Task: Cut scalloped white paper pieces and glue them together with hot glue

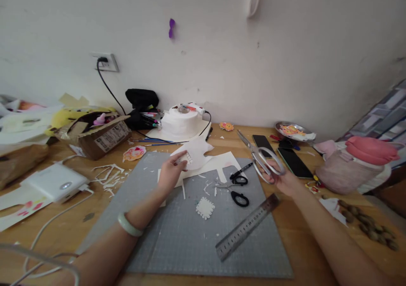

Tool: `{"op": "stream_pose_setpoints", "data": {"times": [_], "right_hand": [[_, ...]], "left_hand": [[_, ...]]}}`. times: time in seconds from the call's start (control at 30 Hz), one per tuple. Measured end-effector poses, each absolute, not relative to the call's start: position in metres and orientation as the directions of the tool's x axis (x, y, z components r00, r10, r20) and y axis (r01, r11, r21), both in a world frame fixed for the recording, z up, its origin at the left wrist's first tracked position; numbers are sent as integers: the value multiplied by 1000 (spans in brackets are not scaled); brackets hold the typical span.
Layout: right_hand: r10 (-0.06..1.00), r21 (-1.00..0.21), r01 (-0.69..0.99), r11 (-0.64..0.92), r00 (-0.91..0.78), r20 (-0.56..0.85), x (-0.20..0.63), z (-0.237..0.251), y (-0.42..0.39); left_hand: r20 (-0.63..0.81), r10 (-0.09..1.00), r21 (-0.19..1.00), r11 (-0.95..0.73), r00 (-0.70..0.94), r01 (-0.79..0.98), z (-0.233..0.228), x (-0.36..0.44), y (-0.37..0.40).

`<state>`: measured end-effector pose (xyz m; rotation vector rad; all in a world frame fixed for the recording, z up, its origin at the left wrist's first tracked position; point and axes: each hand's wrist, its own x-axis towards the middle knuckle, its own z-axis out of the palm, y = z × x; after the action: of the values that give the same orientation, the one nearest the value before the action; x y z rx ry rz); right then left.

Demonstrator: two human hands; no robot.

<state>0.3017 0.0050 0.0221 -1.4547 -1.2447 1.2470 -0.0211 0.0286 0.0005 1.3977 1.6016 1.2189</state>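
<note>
one white paper cut-out (198, 152) was gripped by the left hand (174, 168), its thumb and fingers being closed on the near left part; a row of small drawn scallops was shown beside the fingertips. the silver scissors (257, 151) were held by the right hand (281, 179), its fingers curled about the handle loops, and the blades were pointed up, away and toward the left hand's side; how far the blades were parted could not be told.

just under the held cut-out, a larger white sheet (211, 165) was laid on a grey cutting mat (171, 239). between the hands, nearer the right, a black pen (241, 171) and black-handled scissors (240, 198) were placed. closer to the body, also between the hands, a small scalloped piece (205, 208) was seen, and a metal ruler (247, 227) was set slantwise below the right hand.

beyond the left hand, a white roll (179, 124) was stood, with a glue gun (197, 108) rested on top; to its left, thin paper scraps (109, 174) were scattered near a cardboard box (95, 140). beyond the right hand, two phones (294, 162) were laid.
</note>
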Motion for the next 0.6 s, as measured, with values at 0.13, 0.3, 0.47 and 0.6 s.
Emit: {"op": "stream_pose_setpoints", "data": {"times": [0.13, 0.3, 0.47, 0.6], "right_hand": [[974, -954, -256, -155, -199, -106, 274, 33, -7], [885, -809, -458, -367, -440, -152, 251, 37, -28], [730, -699, -448, -557, -666, -154, 233, 27, -50], [651, -643, -430, -634, -745, -143, 217, 17, -73]], "left_hand": [[89, 973, 947, -17, -212, 320, 3, -20, 27], [104, 971, 953, -35, -216, 300, 6, -19, 25], [121, 969, 961, -61, -215, 270, 6, -20, 25], [144, 963, 965, -86, -227, 247, 3, -20, 25]]}}
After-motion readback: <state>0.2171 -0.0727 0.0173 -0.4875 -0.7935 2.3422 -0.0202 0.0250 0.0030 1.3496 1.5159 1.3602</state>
